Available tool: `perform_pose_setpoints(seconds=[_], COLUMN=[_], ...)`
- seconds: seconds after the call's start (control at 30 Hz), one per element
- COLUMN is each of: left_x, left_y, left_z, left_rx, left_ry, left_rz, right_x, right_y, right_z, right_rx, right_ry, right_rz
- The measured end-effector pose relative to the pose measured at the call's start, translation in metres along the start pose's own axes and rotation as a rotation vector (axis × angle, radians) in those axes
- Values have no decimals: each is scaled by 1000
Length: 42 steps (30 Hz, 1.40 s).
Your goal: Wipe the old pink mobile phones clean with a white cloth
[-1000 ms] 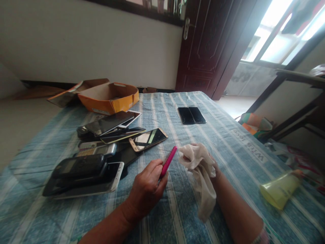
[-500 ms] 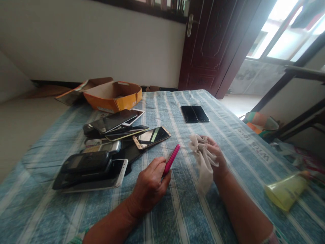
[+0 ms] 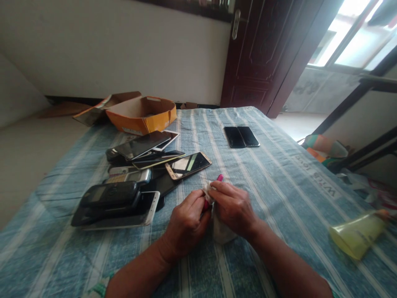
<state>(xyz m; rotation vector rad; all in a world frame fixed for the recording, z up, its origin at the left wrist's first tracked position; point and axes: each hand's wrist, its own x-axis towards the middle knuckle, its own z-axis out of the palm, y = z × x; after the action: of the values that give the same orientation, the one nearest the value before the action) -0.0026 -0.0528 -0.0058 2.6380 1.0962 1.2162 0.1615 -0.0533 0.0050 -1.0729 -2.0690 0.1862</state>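
A slim pink phone (image 3: 220, 178) is gripped at its lower end by my left hand (image 3: 187, 223), its edge turned up. My right hand (image 3: 234, 207) pinches a whitish cloth (image 3: 223, 229) against the phone, and the cloth hangs below the fingers. Most of the phone is hidden by both hands. Left of them lies a pile of phones, with a gold-framed phone (image 3: 188, 165) nearest the hands, a black device (image 3: 108, 195) and a white-edged phone (image 3: 151, 209) at the front. Two dark phones (image 3: 242, 137) lie side by side farther back.
An open orange box (image 3: 144, 120) stands at the back left of the striped cloth surface (image 3: 204, 124). On the right lies a yellow translucent container (image 3: 356, 234). Beyond the far edge are a wall and a dark red door (image 3: 257, 54). Bags sit at the far right.
My right hand has moved left with the cloth and now presses it onto the pink phone. My left hand keeps its hold. The whole view has shifted slightly.
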Motion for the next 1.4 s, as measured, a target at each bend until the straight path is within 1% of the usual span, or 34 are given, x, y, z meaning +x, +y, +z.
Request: perform_pose_setpoints(seconds=[0.13, 0.23, 0.33, 0.43, 0.5, 0.6, 0.67, 0.83, 0.9, 1.03, 1.1, 1.3, 1.4], left_x=[-1, 0, 1, 1, 1, 2, 2, 2, 2, 2, 3, 3, 2], left_y=[0, 0, 0, -1, -2, -3, -3, -4, -4, -4, -4, -5, -5], left_z=[1, 1, 0, 0, 0, -1, -2, -1, -1, -1, -1, 0, 1], left_rx=[13, 7, -2, -15, -29, -53, -58, -52, -51, -61, -73, -73, -71], left_ry=[-18, -13, -2, 3, 3, 3, 8, -2, 5, 14, 10, -2, -6], left_rz=[0, -5, -21, -35, -43, -54, -62, -48, -48, -71, -89, -98, -102], right_x=[2, 2, 0, -3, -3, -3, -3, -2, -3, -5, -5, -5, -6], right_y=[26, 38, 39, 32, 24, 13, 11, 21, 19, 4, 1, 17, 14], right_z=[1, 1, -1, -4, -4, 0, 4, 8, 8, 10, 11, 8, 8], right_rx=[-163, -195, -160, -151, -171, -202, -218, -250, -254, -256, -274, -361, -374], right_ry=[100, 235, 313, 349, 324, 203, 163, 226, 232, 191, 168, 174, 172], right_rz=[33, 28, 3, -7, -59, -161, -181, -105, -104, -167, -169, -76, -80])
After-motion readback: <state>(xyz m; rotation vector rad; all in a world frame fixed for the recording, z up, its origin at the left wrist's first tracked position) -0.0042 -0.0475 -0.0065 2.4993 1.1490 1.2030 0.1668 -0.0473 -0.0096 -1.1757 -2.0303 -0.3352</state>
